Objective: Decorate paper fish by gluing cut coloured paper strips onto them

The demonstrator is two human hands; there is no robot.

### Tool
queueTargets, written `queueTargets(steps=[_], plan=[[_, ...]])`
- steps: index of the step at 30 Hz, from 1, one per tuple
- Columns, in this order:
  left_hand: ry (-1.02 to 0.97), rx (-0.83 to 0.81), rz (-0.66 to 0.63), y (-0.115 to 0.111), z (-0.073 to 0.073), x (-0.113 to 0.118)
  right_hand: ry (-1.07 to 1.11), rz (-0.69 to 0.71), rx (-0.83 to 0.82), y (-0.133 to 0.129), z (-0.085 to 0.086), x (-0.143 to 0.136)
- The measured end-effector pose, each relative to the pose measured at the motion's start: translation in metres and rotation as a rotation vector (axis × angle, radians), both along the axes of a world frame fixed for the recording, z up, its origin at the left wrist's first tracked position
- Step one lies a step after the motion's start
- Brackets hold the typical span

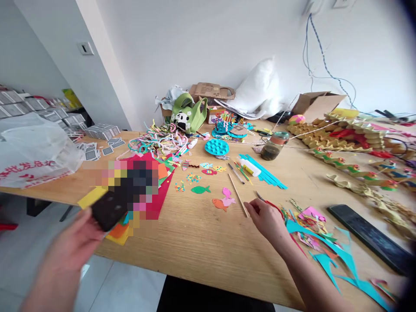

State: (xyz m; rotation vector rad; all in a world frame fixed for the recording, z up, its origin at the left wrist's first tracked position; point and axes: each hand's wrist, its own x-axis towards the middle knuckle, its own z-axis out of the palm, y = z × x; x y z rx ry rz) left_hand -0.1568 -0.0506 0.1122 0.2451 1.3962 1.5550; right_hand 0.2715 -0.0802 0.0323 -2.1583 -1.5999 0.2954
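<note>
My left hand (pixel 73 242) is closed round a black phone (pixel 112 208), held up over the left part of the table; its far end is blurred out by blocks. Coloured paper sheets (pixel 164 197) lie beneath and beside it. At the middle right, my right hand (pixel 264 216) has its fingers pinched at the near end of a thin wooden stick (pixel 237 193). Red-handled scissors (pixel 266 201) lie against that hand, partly hidden. Left of the stick are paper fish: a green one (pixel 200 190), an orange one (pixel 221 204) and a pink one (pixel 226 192).
Blue paper scraps (pixel 325 236) and a dark phone (pixel 370 234) lie at the right. Farther back are a glue bottle (pixel 250 167), blue paper strips (pixel 266 172), a glass jar (pixel 274 146), a blue plate (pixel 216 147) and a green bag (pixel 191 115). Egg cartons (pixel 331 134) line the right.
</note>
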Motion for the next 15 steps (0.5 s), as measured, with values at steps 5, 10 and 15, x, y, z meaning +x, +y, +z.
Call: queueTargets(steps=[5,10,15], plan=[[-0.289,-0.074,-0.439,-0.011,-0.048,0.124,0.446,0.016,0.081,-0.035,0.004,-0.001],[-0.383,-0.219,-0.599,-0.056,-0.077,0.188,0.529,-0.145,0.172,-0.069,0.003,0.018],[-0.36,-0.253,-0.638,-0.078,-0.081,0.203,0.532,-0.21,0.198,-0.094,-0.004,0.034]])
